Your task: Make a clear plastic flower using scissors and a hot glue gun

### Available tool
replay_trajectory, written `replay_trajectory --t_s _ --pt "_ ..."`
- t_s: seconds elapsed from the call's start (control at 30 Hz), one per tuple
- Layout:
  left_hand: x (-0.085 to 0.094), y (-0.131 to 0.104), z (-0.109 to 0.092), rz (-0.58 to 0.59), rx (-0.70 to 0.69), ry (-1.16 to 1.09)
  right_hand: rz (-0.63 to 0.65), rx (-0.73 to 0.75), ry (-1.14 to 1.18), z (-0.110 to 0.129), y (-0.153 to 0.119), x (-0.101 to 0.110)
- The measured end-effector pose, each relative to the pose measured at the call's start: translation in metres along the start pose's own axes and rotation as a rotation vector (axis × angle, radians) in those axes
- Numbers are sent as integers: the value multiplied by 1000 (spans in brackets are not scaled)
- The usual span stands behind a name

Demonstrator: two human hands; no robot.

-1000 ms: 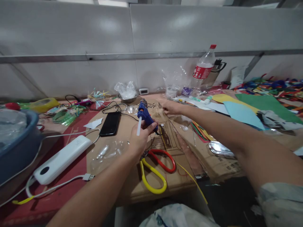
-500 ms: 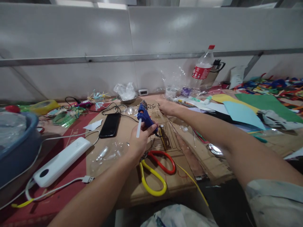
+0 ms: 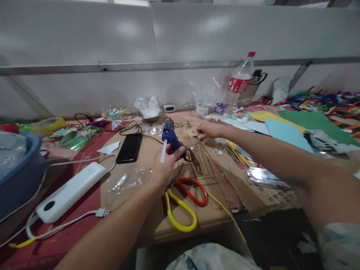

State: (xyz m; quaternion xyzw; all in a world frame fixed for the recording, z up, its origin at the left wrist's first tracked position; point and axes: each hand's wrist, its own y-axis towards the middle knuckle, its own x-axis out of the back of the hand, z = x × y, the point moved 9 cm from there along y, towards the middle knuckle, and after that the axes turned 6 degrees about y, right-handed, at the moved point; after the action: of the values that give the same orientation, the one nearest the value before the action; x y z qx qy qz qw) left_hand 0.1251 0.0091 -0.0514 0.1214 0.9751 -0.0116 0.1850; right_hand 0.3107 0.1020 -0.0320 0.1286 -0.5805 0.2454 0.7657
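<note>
The left hand (image 3: 165,167) is wrapped around the handle of a blue glue gun (image 3: 172,139), thumb and fingers closed on it, over the middle of the cardboard (image 3: 157,221). Its nozzle points away from the person, probably so the hot end stays clear of the wrist, and a white glue stick (image 3: 163,150) juts out of the back toward the forearm.

The right hand (image 3: 209,130) reaches across to the far part of the cardboard, fingers curled in; whether they pinch anything is too small to tell. The reach leaves a gap between hand and nozzle.

Just below the left hand lie scissors (image 3: 176,182), their red and yellow loops toward the person, which seems handy for picking up. Left of that hand are a clear plastic package (image 3: 131,183) and a phone (image 3: 129,148); farther left, a white power bank (image 3: 71,191) lies with its cable beside a blue basin (image 3: 30,161).

Beyond the right forearm, coloured sheets (image 3: 288,135) overlap, perhaps spread to keep each colour visible. At the back, a bottle (image 3: 239,85) stands by the wall.
</note>
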Motion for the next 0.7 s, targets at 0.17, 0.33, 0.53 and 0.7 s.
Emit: replay_trajectory --t_s 0.17,0.33,0.53,0.7 --pt "0 -1 0 -2 4 1 32 -74 -55 6 -43 7" --pt "-2 -2 1 8 10 2 -34 -99 -42 20 -73 19" --pt "-1 -2 2 -11 9 1 -421 -175 -6 24 -106 63" --pt "0 -2 0 -23 11 -5 -672 -140 507 47 -177 106"
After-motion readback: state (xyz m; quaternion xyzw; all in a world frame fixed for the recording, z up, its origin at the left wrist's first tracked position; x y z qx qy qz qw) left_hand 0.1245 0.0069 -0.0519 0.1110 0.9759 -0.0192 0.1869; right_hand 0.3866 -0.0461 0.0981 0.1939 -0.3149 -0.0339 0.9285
